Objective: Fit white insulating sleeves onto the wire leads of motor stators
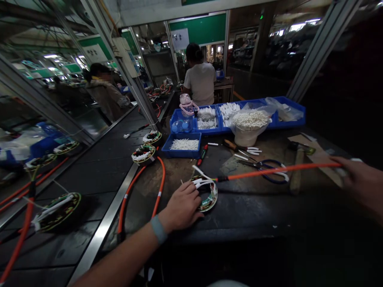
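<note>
A ring-shaped motor stator (213, 199) with white-sleeved leads lies on the dark workbench. My left hand (184, 203) grips its left side, fingers over the rim and leads, thumb at the lower edge. From the stator's leads an orange cable (269, 170) stretches to the right, raised above the bench. Its far end is in my right hand (359, 179), which is closed on it and somewhat blurred. Scissors (277, 171) with dark blue handles lie behind the cable. Beyond the stator is a red and green tool (202, 155).
A shallow blue tray (167, 153) holds thin white sleeves. Behind it stand larger blue bins (220, 123) and a bag-lined tub (245, 137) of white pieces. A hammer (297, 171) lies to the right. More stators (143, 154) sit left, near the conveyor (98, 175). Two people are farther back.
</note>
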{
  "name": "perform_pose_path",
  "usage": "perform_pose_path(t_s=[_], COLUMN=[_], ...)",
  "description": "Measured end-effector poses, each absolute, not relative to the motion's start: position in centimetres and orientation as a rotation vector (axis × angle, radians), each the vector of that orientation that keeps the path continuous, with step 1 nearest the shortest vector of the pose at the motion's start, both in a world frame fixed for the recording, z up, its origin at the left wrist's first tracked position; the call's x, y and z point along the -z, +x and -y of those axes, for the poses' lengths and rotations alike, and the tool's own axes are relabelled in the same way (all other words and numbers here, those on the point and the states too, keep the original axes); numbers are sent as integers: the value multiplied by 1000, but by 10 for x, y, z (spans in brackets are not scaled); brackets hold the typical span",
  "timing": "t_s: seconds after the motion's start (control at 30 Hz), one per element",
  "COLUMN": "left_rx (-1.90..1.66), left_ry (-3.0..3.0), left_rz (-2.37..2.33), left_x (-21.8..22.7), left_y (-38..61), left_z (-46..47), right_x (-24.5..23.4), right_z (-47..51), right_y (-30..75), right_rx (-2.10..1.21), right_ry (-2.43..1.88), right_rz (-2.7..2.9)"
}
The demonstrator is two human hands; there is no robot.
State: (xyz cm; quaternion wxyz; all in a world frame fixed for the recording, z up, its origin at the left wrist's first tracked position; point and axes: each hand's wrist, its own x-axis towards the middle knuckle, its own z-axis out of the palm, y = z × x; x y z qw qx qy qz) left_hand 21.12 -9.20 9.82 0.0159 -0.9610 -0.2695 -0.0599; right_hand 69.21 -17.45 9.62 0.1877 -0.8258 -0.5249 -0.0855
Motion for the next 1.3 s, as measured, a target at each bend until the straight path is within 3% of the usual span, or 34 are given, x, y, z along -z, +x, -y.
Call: perform_pose_path(t_s=[0.07,0.13,0.3,0.43,0.67,0.83,1.3], left_rx=[230,229,104,51,185,31,-297], left_ry=[-2885,-2821,-3095,-3073,-2884,-2929,-3058], left_rz=[1017,1147,989,1125,1408,1456,1390], left_x=[-96,-101,-127,-116,-107,-113,-110], left_y=[231,243,221,196,197,197,202], left_z=[101,104,96,102,113,98,81], right_x=[-121,-129,-93,-74,-82,-65,-53], right_z=[151,126,81,64,77,106,110], right_y=[629,564,469,452,432,408,387], right_rx=[121,14,-217,-219,-204,-535,-582], right_ry=[-2542,-2469,-2088,-1998,-1660,-1253,-1378], right_rz=[1700,1885,2436,2514,2621,2469,2305])
